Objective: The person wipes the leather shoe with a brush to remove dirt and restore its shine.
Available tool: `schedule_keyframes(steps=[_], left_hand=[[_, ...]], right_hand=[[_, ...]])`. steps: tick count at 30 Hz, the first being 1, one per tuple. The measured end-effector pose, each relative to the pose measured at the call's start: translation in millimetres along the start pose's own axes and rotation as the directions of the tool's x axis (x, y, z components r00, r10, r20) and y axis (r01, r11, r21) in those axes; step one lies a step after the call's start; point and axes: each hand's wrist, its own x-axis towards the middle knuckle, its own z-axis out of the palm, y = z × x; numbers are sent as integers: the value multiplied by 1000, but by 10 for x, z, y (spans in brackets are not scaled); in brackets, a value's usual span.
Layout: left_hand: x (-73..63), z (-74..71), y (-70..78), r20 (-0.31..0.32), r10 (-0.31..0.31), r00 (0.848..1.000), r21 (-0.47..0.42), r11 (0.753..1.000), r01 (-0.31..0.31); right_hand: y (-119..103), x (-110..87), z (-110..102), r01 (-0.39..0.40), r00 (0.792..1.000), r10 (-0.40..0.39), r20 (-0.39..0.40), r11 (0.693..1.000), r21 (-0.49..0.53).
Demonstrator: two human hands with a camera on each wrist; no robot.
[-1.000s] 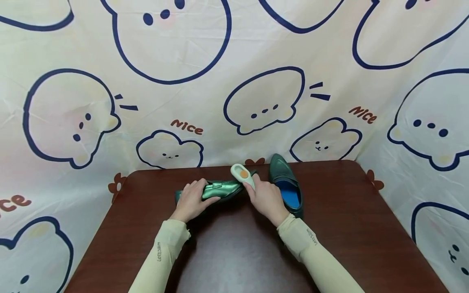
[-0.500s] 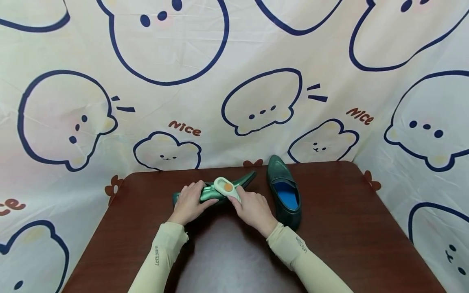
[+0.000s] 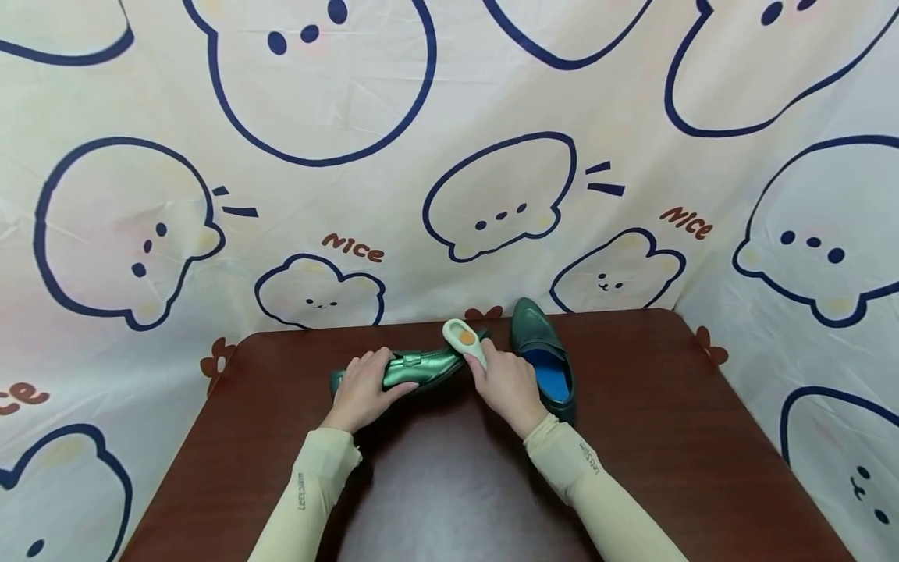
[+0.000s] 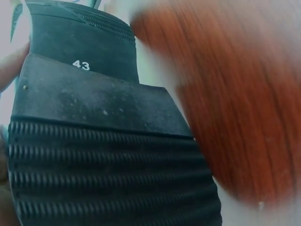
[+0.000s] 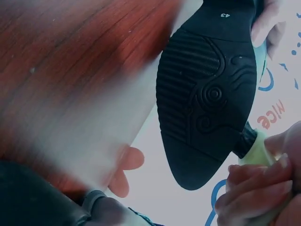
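Green shoe (image 3: 424, 368) in grip of L hand (image 3: 362, 390), toe (image 5: 194, 175) nr brush (image 3: 463, 339) in grip of R hand (image 3: 509, 388).

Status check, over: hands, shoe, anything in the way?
Left hand grips green shoe; right hand holds pale brush near its toe. Sole visible in both wrist views. Second shoe beside right hand; nothing seen between brush and shoe.

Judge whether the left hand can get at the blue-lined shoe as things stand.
Probably not: the left hand grips the other shoe, and the right hand, holding the brush, sits between it and the blue-lined shoe. It would likely need freeing first.
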Motion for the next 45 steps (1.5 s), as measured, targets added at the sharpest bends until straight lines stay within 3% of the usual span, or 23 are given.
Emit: schedule_keyframes(steps=[5, 9, 12, 21, 26, 32, 45], left_hand=[[-20, 11, -21, -9, 6, 1000, 5, 1000, -6], [-27, -10, -27, -37, 11, 999, 5, 1000, -11], [-30, -16, -24, -38, 12, 999, -4, 1000, -12], [-41, -32, -45, -38, 2, 999, -15, 1000, -3], [-20, -17, -36, -39, 2, 999, -14, 1000, -3], [-1, 43, -9, -31, 21, 999, -14, 1000, -21], [2, 30, -30, -41, 21, 999, -2, 1000, -21]], right_hand=[[-40, -22, 19, 26, 999, -27, 36, 999, 48], [-132, -86, 71, 145, 978, -166, 125, 977, 158], [-176, -148, 109, 218, 956, -245, 161, 961, 168], [-118, -173, 204, 304, 950, -305, 65, 952, 23], [-91, -178, 215, 262, 965, -262, -2, 965, -10], [-60, -219, 204, 170, 985, -170, -7, 985, -10], [87, -33, 87, 43, 992, -50, -115, 997, -63]])
